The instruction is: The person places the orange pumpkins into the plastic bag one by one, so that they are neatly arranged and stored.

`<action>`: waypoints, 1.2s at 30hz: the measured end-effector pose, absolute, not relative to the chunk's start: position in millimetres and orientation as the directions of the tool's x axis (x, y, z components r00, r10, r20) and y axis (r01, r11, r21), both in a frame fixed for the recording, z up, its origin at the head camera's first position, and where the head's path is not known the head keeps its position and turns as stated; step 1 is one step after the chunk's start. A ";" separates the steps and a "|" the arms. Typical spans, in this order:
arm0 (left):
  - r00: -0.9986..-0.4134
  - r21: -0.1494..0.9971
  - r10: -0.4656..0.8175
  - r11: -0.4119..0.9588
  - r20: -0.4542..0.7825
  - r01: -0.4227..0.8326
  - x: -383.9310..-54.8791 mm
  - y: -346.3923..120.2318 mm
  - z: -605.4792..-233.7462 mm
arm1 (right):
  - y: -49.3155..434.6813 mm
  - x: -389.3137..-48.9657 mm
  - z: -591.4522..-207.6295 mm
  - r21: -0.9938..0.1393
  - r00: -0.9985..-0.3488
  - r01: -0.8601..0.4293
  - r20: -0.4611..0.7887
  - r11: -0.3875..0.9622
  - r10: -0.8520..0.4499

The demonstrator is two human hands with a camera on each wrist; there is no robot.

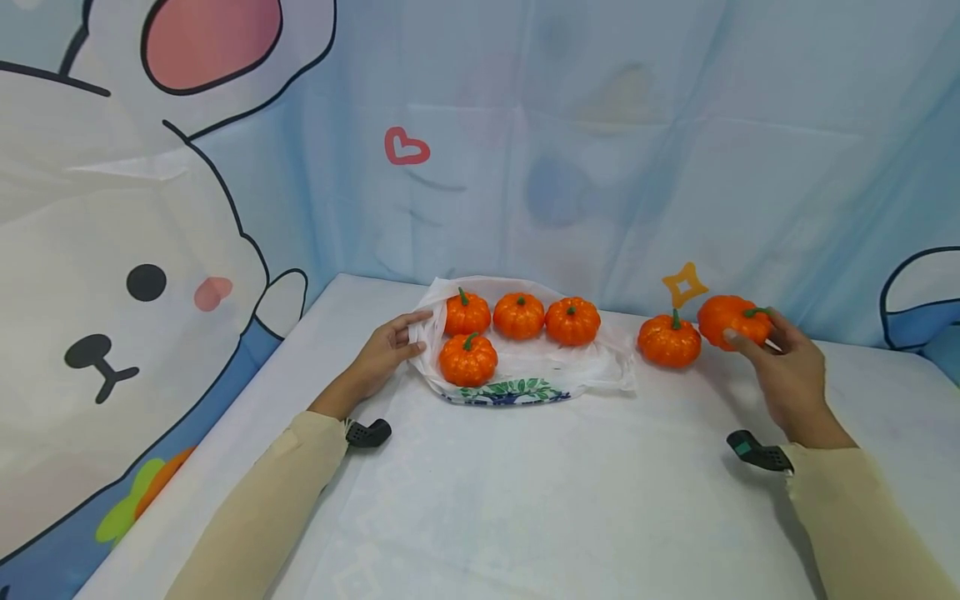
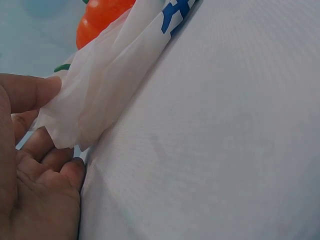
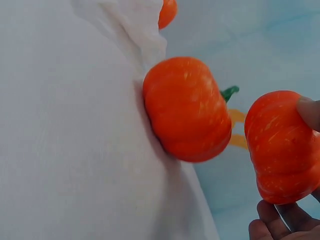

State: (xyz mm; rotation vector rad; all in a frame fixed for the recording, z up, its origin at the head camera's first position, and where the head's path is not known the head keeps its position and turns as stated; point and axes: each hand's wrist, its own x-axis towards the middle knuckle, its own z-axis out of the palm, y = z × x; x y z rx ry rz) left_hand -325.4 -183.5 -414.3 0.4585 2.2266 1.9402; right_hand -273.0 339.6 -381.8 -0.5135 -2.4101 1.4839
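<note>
A white plastic bag [image 1: 525, 367] with a green and blue print lies on the table, several small orange pumpkins [image 1: 519, 317] resting on it. My left hand [image 1: 386, 350] pinches the bag's left edge; in the left wrist view the thumb [image 2: 37, 92] presses on the thin plastic [image 2: 95, 100]. My right hand [image 1: 795, 383] grips another orange pumpkin [image 1: 726, 321], tilted with its green stem toward the right, fingers around its side. Just left of it, a further pumpkin [image 1: 670, 340] stands upright on the table, to the right of the bag; it shows large in the right wrist view.
The table [image 1: 525, 500] is covered by a white cloth. Behind it hangs a light blue curtain [image 1: 480, 208] with a red heart and a yellow star, and a large cartoon animal [image 1: 112, 217] fills the left side. Black wrist devices [image 1: 367, 433] sit at both cuffs.
</note>
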 end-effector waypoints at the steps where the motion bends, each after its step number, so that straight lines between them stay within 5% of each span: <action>1: -0.942 0.986 0.325 0.113 0.083 0.126 -325.9 -183.5 -414.6 | 337.7 -272.1 -380.2 -0.898 -0.907 0.144 0.048 0.416 0.418; 24: -0.933 0.977 0.339 0.127 0.119 0.171 -327.3 -178.3 -414.6 | 239.2 -246.4 -351.8 -0.839 -0.972 -0.168 0.230 0.517 0.056; 36: -0.944 0.978 0.312 0.142 0.104 0.155 -327.0 -183.7 -415.0 | 174.0 -267.3 -377.1 -0.820 -0.985 -0.158 0.095 0.550 -0.142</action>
